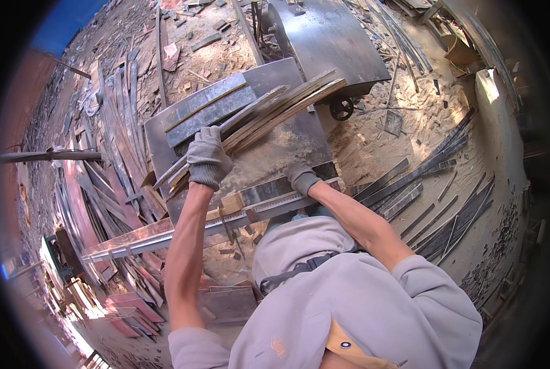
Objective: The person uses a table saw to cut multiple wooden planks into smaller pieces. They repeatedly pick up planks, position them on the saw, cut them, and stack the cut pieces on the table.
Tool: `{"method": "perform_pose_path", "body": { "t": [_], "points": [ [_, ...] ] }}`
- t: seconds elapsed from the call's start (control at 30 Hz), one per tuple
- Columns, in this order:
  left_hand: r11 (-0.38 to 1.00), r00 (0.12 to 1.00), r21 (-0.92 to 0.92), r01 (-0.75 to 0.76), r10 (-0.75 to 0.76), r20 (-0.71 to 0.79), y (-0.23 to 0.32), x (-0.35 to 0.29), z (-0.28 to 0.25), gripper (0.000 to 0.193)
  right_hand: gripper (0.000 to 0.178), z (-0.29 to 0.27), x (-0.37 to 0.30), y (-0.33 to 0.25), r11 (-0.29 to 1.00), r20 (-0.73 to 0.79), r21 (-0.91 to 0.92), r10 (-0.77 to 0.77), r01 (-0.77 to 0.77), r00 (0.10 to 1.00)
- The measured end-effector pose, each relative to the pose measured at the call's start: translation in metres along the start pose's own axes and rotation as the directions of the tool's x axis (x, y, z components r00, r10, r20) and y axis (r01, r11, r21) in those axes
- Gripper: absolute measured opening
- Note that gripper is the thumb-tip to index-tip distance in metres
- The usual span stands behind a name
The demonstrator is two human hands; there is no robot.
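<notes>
Diagonally across the tabletop, the wooden strips run near-left to far-right, left hand nearer, its grip curled closed over them toward their near end, right hand apart on the near side, finger state untellable.

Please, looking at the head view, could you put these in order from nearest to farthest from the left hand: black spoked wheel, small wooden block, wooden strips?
From the left hand:
1. Wooden strips: touching it.
2. Small wooden block: toward the body, slightly right.
3. Black spoked wheel: well to the right, farther forward.
</notes>
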State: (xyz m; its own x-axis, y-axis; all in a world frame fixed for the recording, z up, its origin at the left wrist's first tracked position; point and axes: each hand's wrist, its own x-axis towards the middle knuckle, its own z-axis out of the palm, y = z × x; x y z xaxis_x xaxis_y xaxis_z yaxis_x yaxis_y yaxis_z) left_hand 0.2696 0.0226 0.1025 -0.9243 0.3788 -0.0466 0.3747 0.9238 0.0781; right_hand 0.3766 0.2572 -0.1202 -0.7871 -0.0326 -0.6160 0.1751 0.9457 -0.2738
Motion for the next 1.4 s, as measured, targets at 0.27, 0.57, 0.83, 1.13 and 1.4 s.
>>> {"method": "perform_pose_path", "body": {
  "t": [0.27, 0.57, 0.83, 1.13, 1.4],
  "points": [
    [0.998, 0.996, -0.026, 0.059, -0.057, 0.074, 0.034, 0.018, 0.012, 0.062, 0.032, -0.024, -0.020, -0.021, 0.921, 0.036, -0.141, -0.362, 0.363, 0.932],
    [0.991, 0.980, -0.122, -0.063, 0.084, 0.178, 0.024, -0.006, 0.052, 0.060, 0.039, -0.049, -0.118, 0.111, 0.956, -0.535, 0.222, -0.046, 0.193, 0.843],
    [0.951, 0.973, -0.229, -0.209, 0.225, 0.048, -0.064, -0.091, 0.068, 0.070, 0.069, -0.041, -0.151, 0.175, 0.911, -0.384, 0.398, 0.274, -0.110, 0.882],
    [1.000, 0.938, 0.001, 0.005, -0.005, 0.346, -0.091, -0.103, 0.124, 0.103, 0.069, -0.020, -0.116, 0.172, 0.790, -0.287, 0.613, 0.206, 0.015, 0.936],
    [0.945, 0.997, -0.319, -0.076, 0.074, -0.020, 0.032, -0.158, 0.124, 0.107, 0.053, -0.038, -0.115, 0.255, 0.697, -0.245, 0.715, 0.308, -0.043, 0.919]
  ]
}}
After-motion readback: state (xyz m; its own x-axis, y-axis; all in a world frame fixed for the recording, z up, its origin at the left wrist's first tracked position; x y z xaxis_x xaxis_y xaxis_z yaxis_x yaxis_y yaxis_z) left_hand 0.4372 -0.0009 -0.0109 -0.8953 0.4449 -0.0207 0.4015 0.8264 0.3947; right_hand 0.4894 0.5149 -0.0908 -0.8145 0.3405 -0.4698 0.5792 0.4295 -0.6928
